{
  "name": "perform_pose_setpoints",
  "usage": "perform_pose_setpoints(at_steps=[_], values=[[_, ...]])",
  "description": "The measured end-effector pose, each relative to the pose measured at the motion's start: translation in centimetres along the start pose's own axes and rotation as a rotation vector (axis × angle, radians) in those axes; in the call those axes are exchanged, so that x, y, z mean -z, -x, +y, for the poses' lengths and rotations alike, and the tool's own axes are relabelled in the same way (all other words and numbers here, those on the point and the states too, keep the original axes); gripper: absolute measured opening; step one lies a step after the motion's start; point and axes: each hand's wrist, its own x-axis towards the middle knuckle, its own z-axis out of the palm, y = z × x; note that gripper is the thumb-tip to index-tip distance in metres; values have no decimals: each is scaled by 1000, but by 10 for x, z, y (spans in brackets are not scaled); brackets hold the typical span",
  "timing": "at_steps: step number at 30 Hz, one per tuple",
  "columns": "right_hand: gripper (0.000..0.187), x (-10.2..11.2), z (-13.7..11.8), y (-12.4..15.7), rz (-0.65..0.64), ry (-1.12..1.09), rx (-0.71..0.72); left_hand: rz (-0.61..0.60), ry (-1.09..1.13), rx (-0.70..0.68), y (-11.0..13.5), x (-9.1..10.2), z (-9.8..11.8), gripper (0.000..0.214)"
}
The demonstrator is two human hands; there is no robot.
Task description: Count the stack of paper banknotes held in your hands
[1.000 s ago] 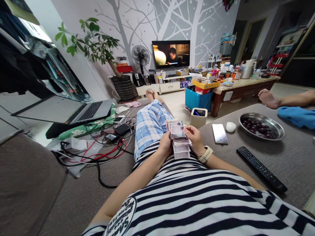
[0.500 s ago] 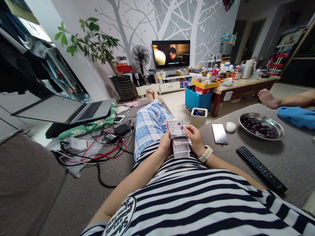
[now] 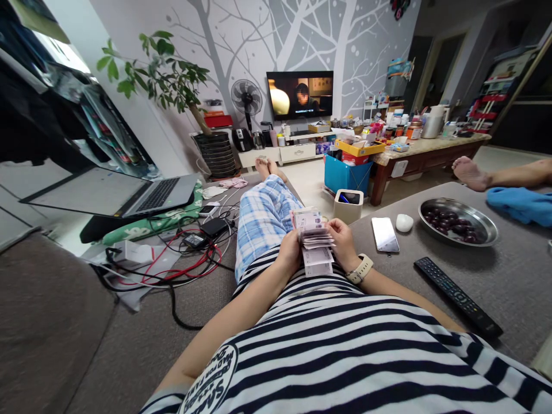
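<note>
A stack of purplish banknotes point(image 3: 317, 238) is held over my lap, several of them folded over with their edges fanned and the lowest ones hanging toward my striped shirt point(image 3: 345, 339). My left hand point(image 3: 290, 253) is closed around the stack's left side. On the right side, my right hand point(image 3: 342, 238) pinches the edge of the notes between thumb and fingers. A pale watch point(image 3: 361, 269) is on my right wrist. Beneath and beyond the notes lie my legs in blue plaid trousers point(image 3: 263, 215).
To the right on the sofa are a phone point(image 3: 385, 234), a white earbud case point(image 3: 404, 222), a steel bowl point(image 3: 487, 233) of dark fruit and a remote control point(image 3: 457, 296). Tangled cables point(image 3: 207, 253) and a laptop point(image 3: 159, 192) lie left. Another person's foot point(image 3: 471, 172) rests far right.
The upper banknote has folded down toward me, showing less of its printed face. My right hand has shifted slightly, still at the notes' right edge. My left hand stays put.
</note>
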Motion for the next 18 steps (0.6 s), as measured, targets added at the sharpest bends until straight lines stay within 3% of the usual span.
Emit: perform_pose_setpoints(at_steps=[7,18], values=[[48,0,6,-2,-35,14,-63,-64,-22,45,2,2,2,27],[45,-1,0,3,-30,13,-3,18,50,8,-5,2,-2,21]])
